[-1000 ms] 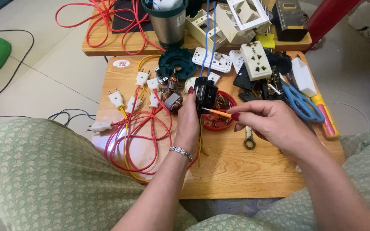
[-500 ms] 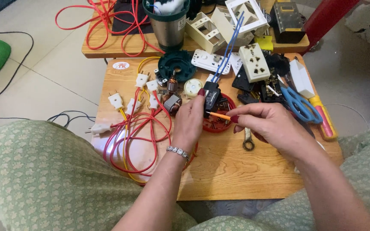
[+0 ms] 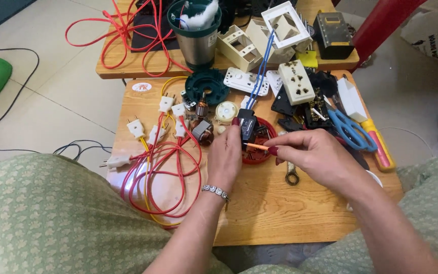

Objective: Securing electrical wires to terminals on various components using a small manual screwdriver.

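Two hands engaged: black component gripped by left hand, shifted rightward; orange screwdriver pinched by right hand, tip applied.

The counter is light wood. The cables are red and yellow with white plugs. The scissors are blue, the socket cream, the part black, the screwdriver orange. The clothing is green with a pale floral pattern.
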